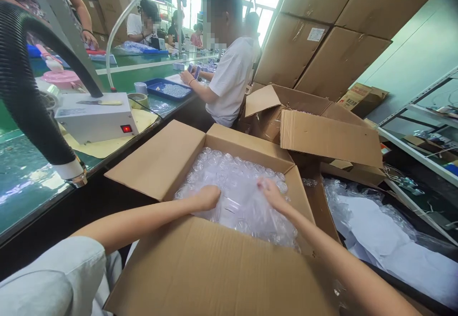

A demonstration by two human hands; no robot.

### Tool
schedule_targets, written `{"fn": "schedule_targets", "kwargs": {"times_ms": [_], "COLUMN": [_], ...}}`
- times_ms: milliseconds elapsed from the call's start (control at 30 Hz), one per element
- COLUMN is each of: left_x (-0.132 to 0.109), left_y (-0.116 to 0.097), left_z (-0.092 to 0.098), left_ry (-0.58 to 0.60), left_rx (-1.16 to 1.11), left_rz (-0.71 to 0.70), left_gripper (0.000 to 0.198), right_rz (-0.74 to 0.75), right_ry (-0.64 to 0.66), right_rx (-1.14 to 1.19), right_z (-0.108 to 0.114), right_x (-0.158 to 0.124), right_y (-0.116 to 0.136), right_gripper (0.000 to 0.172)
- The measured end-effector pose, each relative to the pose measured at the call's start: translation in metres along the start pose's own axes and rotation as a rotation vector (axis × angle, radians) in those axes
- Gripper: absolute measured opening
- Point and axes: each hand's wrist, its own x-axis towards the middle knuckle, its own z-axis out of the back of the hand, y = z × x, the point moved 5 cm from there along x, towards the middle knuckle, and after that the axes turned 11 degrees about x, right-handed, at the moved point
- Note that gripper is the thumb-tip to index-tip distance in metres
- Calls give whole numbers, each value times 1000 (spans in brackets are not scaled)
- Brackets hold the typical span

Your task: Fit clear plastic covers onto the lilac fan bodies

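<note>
An open cardboard box [214,263] in front of me holds many clear, round-ended plastic pieces [229,161]. Over them a thin translucent plastic sheet [239,194] stretches between my hands. Its exact kind, bag or flat sheet, does not show. My left hand [209,198] is closed in a fist at the sheet's left side, its fingertips hidden. At the right side my right hand [271,193] pinches the sheet, slightly blurred.
To the left runs a green workbench [21,177] with a white machine [96,118] and a black hose [21,68]. A co-worker [232,77] sits ahead by a blue tray [168,88]. Another open carton [329,134] and a bin of white sheets [379,230] stand right.
</note>
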Motion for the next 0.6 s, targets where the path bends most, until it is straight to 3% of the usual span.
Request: {"fn": "schedule_targets", "kwargs": {"times_ms": [100,267,400,500,600], "left_x": [6,16,19,20,21], "left_y": [15,31,26,15,9], "left_z": [31,93,116,115,111], "left_ry": [-5,-39,-84,-86,-93], "left_rx": [-81,-208,-249,-266,-279], "left_rz": [77,90,81,30,-22], "left_gripper": [29,28,28,26,25], "right_rz": [-4,-64,-148,-184,-184], "right_ry": [-43,-120,-186,-161,-17], "right_rx": [-28,-51,-60,-75,-87], "right_z": [24,65,94,91,50], "right_x": [3,14,29,32,15], "right_y": [0,-3,-10,-9,0], "right_gripper": [22,23,24,26,25]}}
